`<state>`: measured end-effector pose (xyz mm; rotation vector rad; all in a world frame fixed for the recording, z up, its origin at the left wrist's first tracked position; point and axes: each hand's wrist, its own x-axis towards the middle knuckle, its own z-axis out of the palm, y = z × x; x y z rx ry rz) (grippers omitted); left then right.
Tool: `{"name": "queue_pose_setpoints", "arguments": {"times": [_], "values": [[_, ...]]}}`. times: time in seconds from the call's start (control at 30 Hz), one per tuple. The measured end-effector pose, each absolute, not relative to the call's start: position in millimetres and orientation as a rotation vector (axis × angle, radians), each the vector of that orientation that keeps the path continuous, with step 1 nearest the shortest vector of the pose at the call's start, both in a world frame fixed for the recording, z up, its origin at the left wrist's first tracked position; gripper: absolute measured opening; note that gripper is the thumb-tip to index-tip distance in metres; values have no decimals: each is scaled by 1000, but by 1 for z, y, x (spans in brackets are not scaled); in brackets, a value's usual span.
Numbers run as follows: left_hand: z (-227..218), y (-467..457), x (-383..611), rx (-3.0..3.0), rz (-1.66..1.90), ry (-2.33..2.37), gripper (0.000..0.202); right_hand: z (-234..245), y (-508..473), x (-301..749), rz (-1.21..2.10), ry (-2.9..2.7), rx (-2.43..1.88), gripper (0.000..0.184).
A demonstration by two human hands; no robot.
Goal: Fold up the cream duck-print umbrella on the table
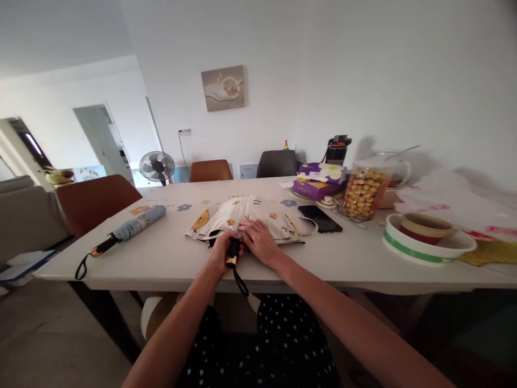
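A cream umbrella (238, 211) with yellow cartoon prints lies loosely folded on the table, its canopy spread out and its handle toward me. My left hand (224, 249) is closed around the black and gold handle (233, 253), from which a black wrist loop hangs over the table edge. At the near end of the canopy, my right hand (258, 240) presses on the gathered cloth, fingers bent over it beside the handle. What lies under those fingers is hidden. Farther left rests a blue umbrella (139, 223), rolled up, with a similar black and gold handle.
Right of the cream umbrella lies a black phone (321, 219). Beyond it are purple boxes (317, 186), a dark bottle (337, 151) and a clear jug (365, 191) of round snacks. Nested bowls (424, 237) and a plastic bag (460, 199) sit at the far right.
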<state>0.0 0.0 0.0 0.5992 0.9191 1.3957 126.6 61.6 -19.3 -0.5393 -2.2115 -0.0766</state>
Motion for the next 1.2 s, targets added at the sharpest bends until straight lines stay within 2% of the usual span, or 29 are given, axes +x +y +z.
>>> {"name": "queue_pose_setpoints", "arguments": {"times": [0.2, 0.37, 0.5, 0.67, 0.9, 1.07, 1.2], "values": [[-5, -1, 4, 727, 1404, 1166, 24, -16, 72, 132, -61, -2010, -632, 27], [-13, -3, 3, 728, 1443, 1213, 31, -6, 82, 146, 116, -1552, -1179, 36], [-15, -7, 3, 744, 1478, 1244, 30, -3, 83, 148, 306, -1510, -1467, 39], [-9, -10, -1, 644, 1424, 1176, 27, -7, 86, 149, 344, -1488, -1493, 40], [-10, -9, -1, 660, 1426, 1211, 25, 1, 80, 157, 447, -1443, -1333, 20], [-12, -8, 1, 689, 1417, 1224, 32, 38, 85, 161, 634, -1325, -1145, 16], [-12, -7, 1, 729, 1413, 1206, 34, 80, 93, 143, 993, -1268, -939, 12]]}}
